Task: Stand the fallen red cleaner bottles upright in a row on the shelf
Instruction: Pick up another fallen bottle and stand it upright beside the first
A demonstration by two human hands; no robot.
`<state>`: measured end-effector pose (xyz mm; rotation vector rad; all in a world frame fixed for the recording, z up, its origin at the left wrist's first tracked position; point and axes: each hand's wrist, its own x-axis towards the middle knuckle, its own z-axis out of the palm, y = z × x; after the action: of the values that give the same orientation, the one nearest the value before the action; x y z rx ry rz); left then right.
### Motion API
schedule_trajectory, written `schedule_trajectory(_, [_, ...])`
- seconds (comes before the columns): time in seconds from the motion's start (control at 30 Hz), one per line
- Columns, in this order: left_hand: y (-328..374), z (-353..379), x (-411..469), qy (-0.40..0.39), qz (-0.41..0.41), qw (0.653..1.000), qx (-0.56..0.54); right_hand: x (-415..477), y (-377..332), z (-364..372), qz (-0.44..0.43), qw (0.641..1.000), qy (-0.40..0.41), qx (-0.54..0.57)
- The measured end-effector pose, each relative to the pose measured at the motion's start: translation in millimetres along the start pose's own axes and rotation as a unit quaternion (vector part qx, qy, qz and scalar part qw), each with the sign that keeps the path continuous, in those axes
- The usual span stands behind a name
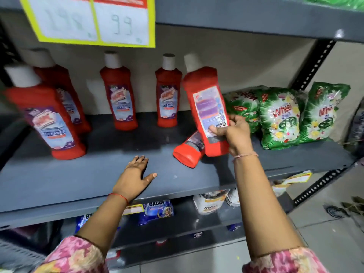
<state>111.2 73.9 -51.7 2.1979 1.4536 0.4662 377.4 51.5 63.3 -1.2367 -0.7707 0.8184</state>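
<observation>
Now one red cleaner bottle (204,107) is gripped near its base in the right hand (235,134), tilted, back label facing out.

Just beneath it a fallen bottle (189,150) lies on the grey shelf (78,178), its base toward the front edge and its upper part hidden behind the held one. Four more red bottles stand upright: one (168,95) close behind the held bottle, one (120,97) mid-shelf, and two at the left (47,117), (65,95), one behind the other. Green detergent packs (279,117) crowd the right side, just beside the right hand. The left hand (134,178) rests flat and spread on bare shelf near the front edge, holding nothing. Open shelf runs between the standing bottles, and a yellow price sign (88,20) hangs above.
</observation>
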Motion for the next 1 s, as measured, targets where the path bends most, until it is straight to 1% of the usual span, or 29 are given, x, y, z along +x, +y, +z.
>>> schedule_trajectory(0.07, [-20,-15,-8,0.011,-0.021,1.000,0.005,-5,5,38,-0.011,0.998,-0.028,0.059])
schedule_trajectory(0.17, [-50,-39,-25,0.030,-0.062,0.998,0.009,-15,25,100,-0.011,0.993,-0.047,0.111])
schedule_trajectory(0.27, [-74,-56,-39,0.043,-0.085,0.995,0.010,-17,53,143,0.004,0.989,-0.055,0.140])
schedule_trajectory(0.4, [-112,-81,-59,0.053,-0.111,0.992,0.036,-15,86,185,0.028,0.985,-0.089,0.146])
schedule_trajectory(0.5, [-124,-88,-63,0.048,-0.107,0.992,0.055,-7,103,206,0.048,0.988,-0.079,0.124])
schedule_trajectory(0.6, [-125,-86,-59,0.054,-0.099,0.992,0.052,-7,115,216,0.057,0.991,-0.068,0.104])
schedule_trajectory(0.77, [-130,-84,-59,0.063,-0.095,0.992,0.056,-10,129,215,0.042,0.990,-0.076,0.113])
schedule_trajectory(0.83, [-129,-83,-58,0.064,-0.093,0.992,0.054,-14,130,214,0.014,0.993,-0.083,0.085])
schedule_trajectory(0.9, [-129,-83,-58,0.064,-0.093,0.992,0.055,-23,132,215,-0.032,0.998,-0.055,0.023])
schedule_trajectory(0.93, [-129,-83,-58,0.063,-0.094,0.992,0.056,-29,135,219,-0.054,0.998,-0.028,-0.032])
schedule_trajectory(1.0, [-129,-83,-59,0.063,-0.094,0.992,0.057,-43,140,228,-0.078,0.981,0.027,-0.173])
